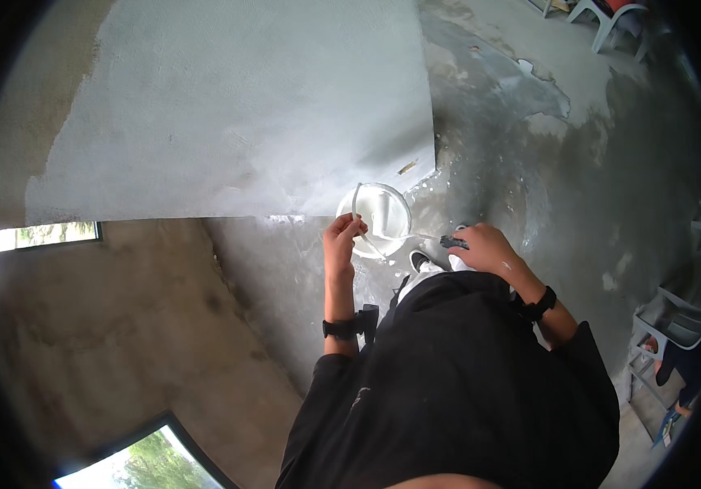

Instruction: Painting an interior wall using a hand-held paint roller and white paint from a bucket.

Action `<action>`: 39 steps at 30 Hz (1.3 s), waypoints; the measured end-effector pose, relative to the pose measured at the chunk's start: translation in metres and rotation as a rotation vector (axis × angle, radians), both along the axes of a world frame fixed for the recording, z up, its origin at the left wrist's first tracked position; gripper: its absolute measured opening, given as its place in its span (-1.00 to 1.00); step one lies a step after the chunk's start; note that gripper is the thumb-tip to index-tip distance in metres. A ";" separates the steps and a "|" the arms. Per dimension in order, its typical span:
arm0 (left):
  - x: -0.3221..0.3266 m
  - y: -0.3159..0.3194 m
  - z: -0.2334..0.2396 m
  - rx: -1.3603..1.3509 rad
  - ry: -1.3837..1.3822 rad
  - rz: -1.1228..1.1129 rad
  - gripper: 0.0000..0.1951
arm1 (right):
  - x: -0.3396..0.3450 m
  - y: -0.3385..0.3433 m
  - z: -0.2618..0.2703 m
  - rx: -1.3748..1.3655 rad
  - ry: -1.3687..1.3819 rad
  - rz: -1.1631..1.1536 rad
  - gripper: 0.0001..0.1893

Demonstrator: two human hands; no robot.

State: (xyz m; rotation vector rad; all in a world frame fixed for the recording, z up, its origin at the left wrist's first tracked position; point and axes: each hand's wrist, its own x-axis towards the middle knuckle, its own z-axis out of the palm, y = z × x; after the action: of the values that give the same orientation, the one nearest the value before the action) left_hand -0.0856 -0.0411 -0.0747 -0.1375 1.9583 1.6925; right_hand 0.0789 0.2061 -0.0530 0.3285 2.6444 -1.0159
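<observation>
A white bucket [406, 205] stands below me, close to the lower corner of a partly painted wall. My left hand [344, 235] pinches a curved white strip [354, 198], which looks like the bucket's handle, arched over its opening. In my right hand [486, 247] is the dark grip [453, 242] of a paint roller. Its frame reaches over the bucket's right side, and the white roller sleeve [381, 211] is inside the bucket. How much paint the bucket holds is hard to tell.
The wall [234, 110] bears pale paint with a bare brown strip at left. Wet patches and white splashes mark the concrete floor [478, 177]. A plastic chair [607, 21] stands at the far top right. Another person [683, 373] is by a stepladder [643, 373] at right.
</observation>
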 end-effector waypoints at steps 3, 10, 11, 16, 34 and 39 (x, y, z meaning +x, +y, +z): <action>0.003 0.002 0.005 0.000 -0.006 0.056 -0.80 | 0.005 0.006 0.010 0.005 0.034 -0.005 -0.76; 0.005 0.007 0.005 -0.012 -0.050 0.117 -0.84 | -0.001 0.021 0.018 -0.030 0.102 -0.004 -0.70; 0.005 0.007 0.008 -0.018 -0.052 0.133 -0.84 | -0.002 0.021 0.020 -0.030 0.099 -0.001 -0.70; 0.006 0.005 0.007 -0.013 -0.044 0.155 -0.85 | -0.008 0.023 0.013 -0.097 0.147 -0.019 -0.73; 0.022 0.018 0.018 0.006 -0.056 0.300 -0.89 | -0.023 0.056 0.003 -0.088 0.097 0.087 -0.77; 0.026 0.026 0.020 0.032 -0.063 0.367 -0.92 | -0.030 0.067 0.005 -0.066 0.147 0.115 -0.79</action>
State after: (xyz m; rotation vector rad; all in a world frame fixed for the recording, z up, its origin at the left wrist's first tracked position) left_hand -0.0593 -0.0154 -0.0546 -0.5612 1.9448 1.9182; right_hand 0.0491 0.2732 -0.0478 0.0887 2.7147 -1.1264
